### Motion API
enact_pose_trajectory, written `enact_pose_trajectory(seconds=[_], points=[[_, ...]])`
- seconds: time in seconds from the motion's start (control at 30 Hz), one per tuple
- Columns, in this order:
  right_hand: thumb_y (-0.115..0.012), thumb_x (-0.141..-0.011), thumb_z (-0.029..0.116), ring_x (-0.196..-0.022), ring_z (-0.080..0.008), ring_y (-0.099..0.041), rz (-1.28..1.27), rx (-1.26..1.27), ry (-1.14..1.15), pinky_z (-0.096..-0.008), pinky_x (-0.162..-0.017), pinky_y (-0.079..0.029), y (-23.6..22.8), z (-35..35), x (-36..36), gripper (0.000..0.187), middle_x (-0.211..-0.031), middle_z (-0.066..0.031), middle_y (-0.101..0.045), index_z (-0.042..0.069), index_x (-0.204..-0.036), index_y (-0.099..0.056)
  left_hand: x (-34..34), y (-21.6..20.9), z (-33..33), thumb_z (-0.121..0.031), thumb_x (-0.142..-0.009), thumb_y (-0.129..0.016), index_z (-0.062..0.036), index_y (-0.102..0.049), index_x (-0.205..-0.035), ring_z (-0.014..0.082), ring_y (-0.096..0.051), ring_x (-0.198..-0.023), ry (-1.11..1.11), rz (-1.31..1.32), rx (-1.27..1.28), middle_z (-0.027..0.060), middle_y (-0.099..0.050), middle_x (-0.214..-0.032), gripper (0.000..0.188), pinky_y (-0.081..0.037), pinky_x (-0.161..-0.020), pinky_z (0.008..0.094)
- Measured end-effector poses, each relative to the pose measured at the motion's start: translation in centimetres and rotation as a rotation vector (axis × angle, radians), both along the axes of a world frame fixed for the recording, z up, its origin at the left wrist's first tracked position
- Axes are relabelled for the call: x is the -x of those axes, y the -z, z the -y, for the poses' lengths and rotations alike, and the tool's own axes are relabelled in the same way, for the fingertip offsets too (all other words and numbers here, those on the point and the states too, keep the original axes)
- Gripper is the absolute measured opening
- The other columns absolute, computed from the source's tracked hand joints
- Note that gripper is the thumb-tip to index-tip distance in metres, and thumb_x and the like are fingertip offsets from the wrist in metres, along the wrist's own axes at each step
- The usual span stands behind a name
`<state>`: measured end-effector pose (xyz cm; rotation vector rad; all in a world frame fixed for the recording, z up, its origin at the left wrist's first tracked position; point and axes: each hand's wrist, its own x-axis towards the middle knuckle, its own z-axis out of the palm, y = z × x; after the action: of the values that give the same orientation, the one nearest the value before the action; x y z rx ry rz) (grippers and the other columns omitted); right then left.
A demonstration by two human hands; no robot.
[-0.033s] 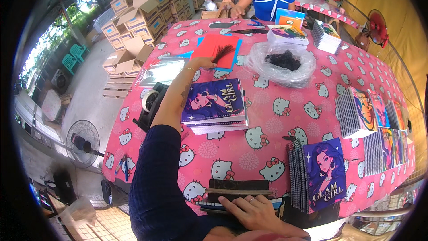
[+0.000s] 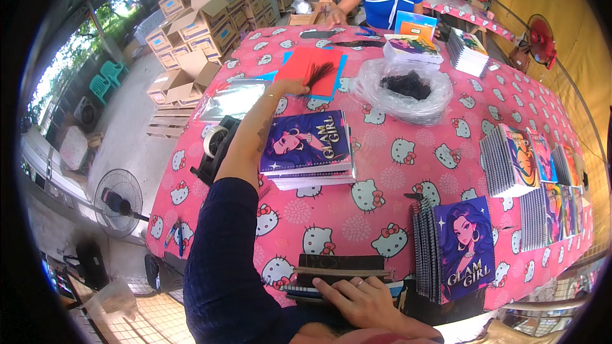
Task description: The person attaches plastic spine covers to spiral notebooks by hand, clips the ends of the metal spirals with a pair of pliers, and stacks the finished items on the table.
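My left hand [image 2: 291, 87] reaches to the far left of the table, its fingers closed at the base of a fanned bundle of thin black strands [image 2: 322, 74]. Beneath the strands lie red sheets [image 2: 295, 64] on blue ones. Near the table's front edge my right hand [image 2: 363, 302] lies with fingers stretched out over a dark, flat piece with a pale strip [image 2: 341, 273]; what is under the palm is hidden. A stack of purple notebooks [image 2: 306, 143] sits by my left forearm. More spiral-bound purple notebooks [image 2: 464, 248] stand right of my right hand.
A clear plastic bag [image 2: 373, 99] holds a black tangle. A tape dispenser [image 2: 213, 146] stands left of my forearm. Several colourful notebooks [image 2: 510, 159] line the right side. Across the table sits a person in a blue top [image 2: 382, 0]. Cartons [image 2: 197, 32] and a fan [image 2: 119, 200] stand left.
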<state>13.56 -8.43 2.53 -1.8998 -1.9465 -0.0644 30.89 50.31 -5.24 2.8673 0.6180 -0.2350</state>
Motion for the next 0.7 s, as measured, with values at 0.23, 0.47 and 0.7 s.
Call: enact_pose_trajectory(seconds=[0.23,0.47,0.7], points=[[-0.072,-0.082,0.022,-0.069,-0.0140,-0.059,-0.032,-0.105,0.030,-0.0329,-0.061,-0.040,1.9,-0.6,0.0,0.042,-0.077,0.0046,-0.058,0.019,-0.124,-0.068,12.9,-6.2,6.5,-0.035,-0.093,-0.063,-0.0040,-0.064,-0.126,0.0402,-0.069,-0.099,0.108,0.542,-0.096,0.0245,-0.071,-0.104,0.045,-0.053,-0.085,0.0486],[-0.069,-0.088,0.022,-0.070,-0.0200,-0.060,-0.032,-0.184,0.034,-0.0360,-0.063,-0.040,1.6,-0.5,1.6,0.033,-0.077,-0.0012,-0.059,0.015,-0.121,-0.068,36.8,-3.0,23.8,-0.027,-0.095,-0.063,-0.0040,-0.071,-0.108,0.0367,-0.069,-0.093,-0.362,0.433,-0.029,0.0189,-0.071,-0.102,0.028,-0.055,-0.082,0.0458],[-0.068,-0.091,0.021,-0.072,-0.0236,-0.064,-0.021,-0.276,0.040,-0.0387,-0.066,-0.043,2.2,0.1,1.6,0.026,-0.081,-0.0036,-0.066,0.014,-0.116,-0.067,38.7,4.6,28.6,-0.025,-0.094,-0.062,-0.0066,-0.069,-0.091,0.0340,-0.066,-0.093,-0.471,0.565,-0.234,0.0157,-0.065,-0.098,0.020,-0.056,-0.079,0.0479]])
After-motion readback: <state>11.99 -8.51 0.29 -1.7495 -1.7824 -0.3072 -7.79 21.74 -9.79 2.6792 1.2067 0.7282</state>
